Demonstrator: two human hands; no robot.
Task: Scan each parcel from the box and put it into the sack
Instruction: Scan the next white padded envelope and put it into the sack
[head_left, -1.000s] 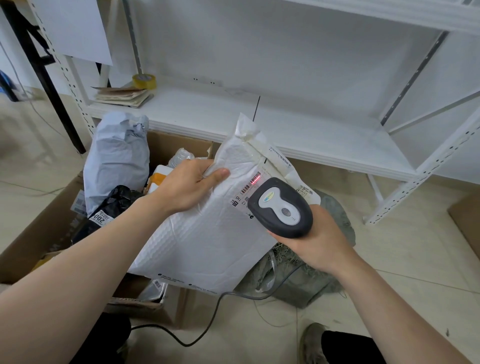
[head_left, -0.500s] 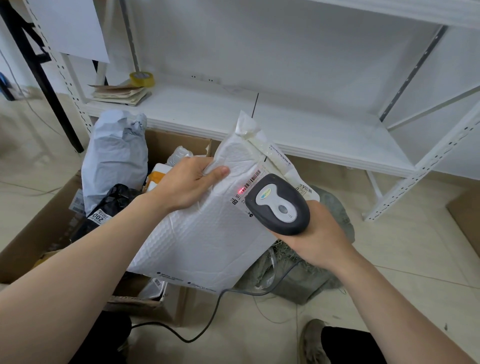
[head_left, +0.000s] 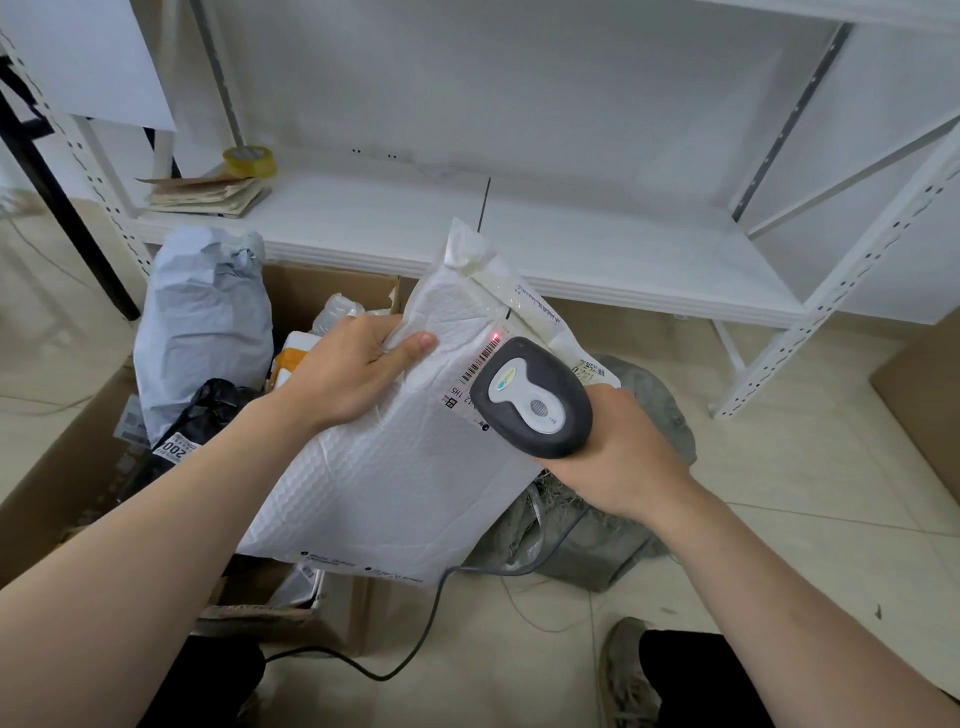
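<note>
Two containers down there: the brown cardboard box (head_left: 62, 467), left of the white padded bubble mailer (head_left: 395, 467), has grey and black poly bags inside; the grey sack (head_left: 665, 415) sits behind it. The mailer looks light and squishy, best gripped by an edge. Left hand (head_left: 348, 374) pinches its top edge, right hand (head_left: 618, 457) wraps the dark grey scanner (head_left: 530, 397) against the barcode.
</note>
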